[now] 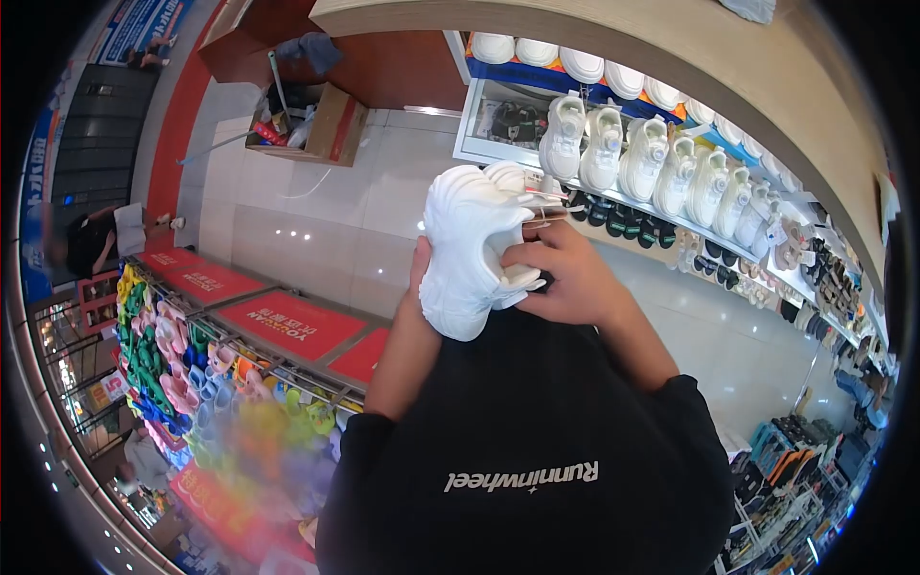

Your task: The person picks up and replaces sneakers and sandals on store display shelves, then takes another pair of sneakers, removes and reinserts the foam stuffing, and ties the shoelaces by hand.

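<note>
Shoe held up before your black shirt could twist loose and hit the floor if you tug one-sidedly: your left hand is mostly hidden behind it, closure unclear; your right hand is half-curled at its opening, pinch unclear.

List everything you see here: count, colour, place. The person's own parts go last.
Held shoes: apparently two, white, centre
Display shoes: many, white, rows at upper right
Dark footwear: several, mostly black, below the display shoes
Ledge: one, beige, top right
Box: one, brown, floor, upper left
Panels: at least three, red, left
Clogs: many, multicoloured, lower left
People: at least two, dark and greyish clothing, left edge
Shirt: one, black, on wearer
Left hand: one, bare, held shoes' left
Right hand: one, bare, held shoes' right
</note>
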Available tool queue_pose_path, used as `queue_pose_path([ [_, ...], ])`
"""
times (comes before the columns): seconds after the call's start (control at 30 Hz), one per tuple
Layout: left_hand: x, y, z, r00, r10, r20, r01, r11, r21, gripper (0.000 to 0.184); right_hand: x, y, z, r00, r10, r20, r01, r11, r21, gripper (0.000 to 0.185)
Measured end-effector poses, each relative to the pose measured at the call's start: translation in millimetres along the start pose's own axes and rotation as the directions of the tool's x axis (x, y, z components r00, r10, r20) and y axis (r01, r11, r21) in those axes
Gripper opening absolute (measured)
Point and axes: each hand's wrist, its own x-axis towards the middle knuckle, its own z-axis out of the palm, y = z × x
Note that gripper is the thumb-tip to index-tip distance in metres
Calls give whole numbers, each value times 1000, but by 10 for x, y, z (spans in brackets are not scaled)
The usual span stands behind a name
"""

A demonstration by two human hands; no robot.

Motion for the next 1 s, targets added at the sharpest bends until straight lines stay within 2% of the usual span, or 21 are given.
queue_pose_path([
  [0.13,36,-95,-99,995,77,69,-68,989,-135,108,69,-170,-30,999,-19,34,23,994,-108,47],
  [0.23,64,-210,-207,988,112,110,-43,869,-493,106,139,-305,-87,998,-29,55,39,981,-192,48],
  [0.33,87,-254,-234,998,25,-57,-36,979,-199,106,172,-316,-93,997,-30,66,44,975,-216,48],
  [0.43,99,-263,-200,997,-6,-71,-11,973,-229,107,177,-350,-108,997,-20,80,39,968,-246,50],
  [0.53,123,-288,-242,1000,-3,-20,-2,966,-258,107,180,-416,-122,996,-13,87,39,954,-298,50],
  [0.63,163,-302,-241,995,-32,-98,9,973,-229,121,170,-473,-124,996,-11,91,39,947,-318,49],
  [0.73,190,-278,-144,997,-33,-75,13,968,-252,122,196,-527,-114,997,-28,77,52,944,-326,49],
  [0.83,245,-265,-117,990,17,138,57,859,-508,121,206,-522,-100,997,-20,71,43,936,-349,49],
  [0.93,239,-192,-115,997,-34,76,50,976,-213,117,205,-470,-107,995,15,96,18,940,-341,50],
  [1.0,263,-234,-205,982,8,189,74,903,-423,112,195,-418,-106,995,31,93,0,948,-319,50],
])
